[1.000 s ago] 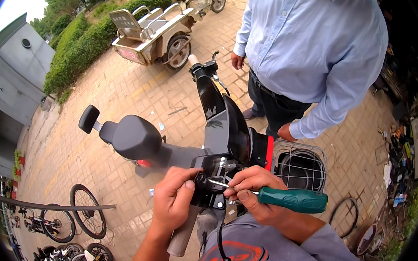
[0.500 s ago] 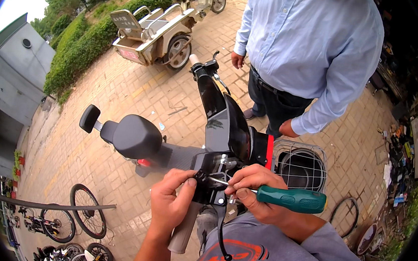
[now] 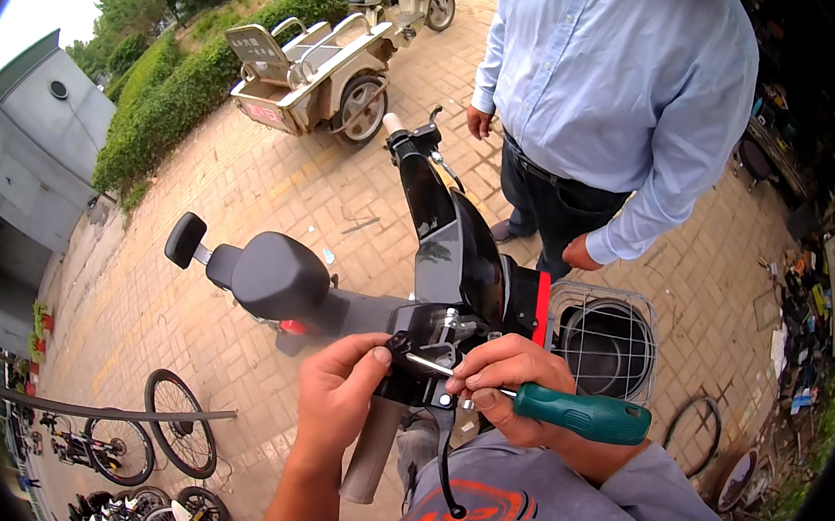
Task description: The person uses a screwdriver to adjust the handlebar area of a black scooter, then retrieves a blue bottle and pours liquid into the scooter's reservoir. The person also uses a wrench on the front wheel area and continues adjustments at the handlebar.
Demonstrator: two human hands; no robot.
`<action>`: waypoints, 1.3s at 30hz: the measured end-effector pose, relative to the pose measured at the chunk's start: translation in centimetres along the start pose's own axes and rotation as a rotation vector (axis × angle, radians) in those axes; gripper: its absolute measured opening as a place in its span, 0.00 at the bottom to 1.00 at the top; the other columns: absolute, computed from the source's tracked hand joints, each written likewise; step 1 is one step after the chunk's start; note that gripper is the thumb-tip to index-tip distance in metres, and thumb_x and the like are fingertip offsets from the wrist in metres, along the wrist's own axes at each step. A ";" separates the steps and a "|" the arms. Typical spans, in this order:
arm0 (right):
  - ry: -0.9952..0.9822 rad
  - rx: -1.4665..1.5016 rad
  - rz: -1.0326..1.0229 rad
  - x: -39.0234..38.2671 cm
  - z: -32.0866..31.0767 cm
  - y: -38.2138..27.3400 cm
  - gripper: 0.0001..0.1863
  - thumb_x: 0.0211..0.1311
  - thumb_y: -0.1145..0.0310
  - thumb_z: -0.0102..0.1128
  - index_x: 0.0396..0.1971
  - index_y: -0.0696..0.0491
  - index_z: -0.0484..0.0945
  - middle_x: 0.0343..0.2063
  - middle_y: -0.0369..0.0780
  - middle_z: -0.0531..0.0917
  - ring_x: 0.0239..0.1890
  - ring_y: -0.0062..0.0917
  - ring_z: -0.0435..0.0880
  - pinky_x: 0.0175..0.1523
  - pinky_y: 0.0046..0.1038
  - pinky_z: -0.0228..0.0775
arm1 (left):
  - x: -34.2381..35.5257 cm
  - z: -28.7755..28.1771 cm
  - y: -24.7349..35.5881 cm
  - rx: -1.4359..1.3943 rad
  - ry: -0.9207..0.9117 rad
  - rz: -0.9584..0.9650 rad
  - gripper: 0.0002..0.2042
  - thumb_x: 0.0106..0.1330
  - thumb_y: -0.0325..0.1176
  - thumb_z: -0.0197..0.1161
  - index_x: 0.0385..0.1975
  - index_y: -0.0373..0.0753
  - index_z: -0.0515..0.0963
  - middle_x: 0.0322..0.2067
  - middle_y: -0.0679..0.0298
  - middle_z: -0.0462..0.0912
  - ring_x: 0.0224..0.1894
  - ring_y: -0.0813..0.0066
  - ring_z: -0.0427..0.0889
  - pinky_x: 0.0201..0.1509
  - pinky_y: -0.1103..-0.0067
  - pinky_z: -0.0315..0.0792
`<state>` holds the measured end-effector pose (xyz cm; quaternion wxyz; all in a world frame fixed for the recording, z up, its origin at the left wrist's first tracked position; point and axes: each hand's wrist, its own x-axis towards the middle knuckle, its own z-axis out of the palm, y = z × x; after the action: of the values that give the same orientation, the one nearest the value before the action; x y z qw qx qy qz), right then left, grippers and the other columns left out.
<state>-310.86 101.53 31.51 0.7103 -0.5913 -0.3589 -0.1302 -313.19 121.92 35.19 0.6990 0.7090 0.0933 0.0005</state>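
Observation:
My right hand (image 3: pixel 507 372) grips a screwdriver (image 3: pixel 583 415) by its metal shaft, just ahead of the dark green handle. The shaft slants left toward a small black part (image 3: pixel 398 343), pinched between thumb and fingertips of my left hand (image 3: pixel 338 378). Its tip is at or very near that part; whether it sits in a screw I cannot make out. Both hands are above the near handlebar end of a black electric scooter (image 3: pixel 457 264). Under my left hand is a grey-brown handlebar grip (image 3: pixel 374 452), with a black brake lever (image 3: pixel 442 454) to its right.
A person in a light blue shirt (image 3: pixel 614 99) stands beyond the scooter, near its wire basket (image 3: pixel 603 341). A cargo tricycle (image 3: pixel 315 75) is parked farther back. Bicycle wheels (image 3: pixel 181 423) are at lower left; a tyre (image 3: pixel 693 434) and clutter (image 3: pixel 816 299) are at right.
The black part in my left hand has turned and risen slightly, and more of the screwdriver's shaft shows. Both hands keep their hold. The whole view has shifted a little.

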 end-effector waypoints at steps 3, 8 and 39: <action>0.049 0.038 0.111 -0.2 0.2 -0.3 0.07 0.59 0.78 0.63 0.37 0.56 0.78 0.37 0.44 0.83 0.37 0.30 0.85 0.43 0.28 0.76 | 0.1 0.2 0.1 0.002 0.000 0.012 0.08 0.65 0.24 0.59 0.41 0.28 0.80 0.29 0.64 0.82 0.32 0.81 0.77 0.39 0.85 0.70; 0.055 0.041 0.124 -0.2 0.1 -0.2 0.07 0.59 0.78 0.64 0.37 0.56 0.78 0.36 0.43 0.83 0.37 0.30 0.85 0.43 0.28 0.76 | 0.0 0.0 -0.2 0.003 -0.001 0.017 0.09 0.66 0.24 0.59 0.41 0.28 0.80 0.30 0.65 0.82 0.32 0.82 0.77 0.39 0.85 0.70; -0.043 -0.115 -0.094 0.6 -0.6 -0.4 0.12 0.55 0.81 0.65 0.39 0.58 0.76 0.37 0.46 0.82 0.35 0.31 0.85 0.38 0.27 0.79 | 0.6 0.5 0.0 -0.046 -0.009 -0.003 0.08 0.66 0.25 0.60 0.41 0.28 0.80 0.33 0.65 0.83 0.35 0.83 0.78 0.41 0.85 0.71</action>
<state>-310.41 101.04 32.18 0.6603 -0.6165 -0.3933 -0.1710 -312.59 121.54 35.11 0.7157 0.6924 0.0913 -0.0016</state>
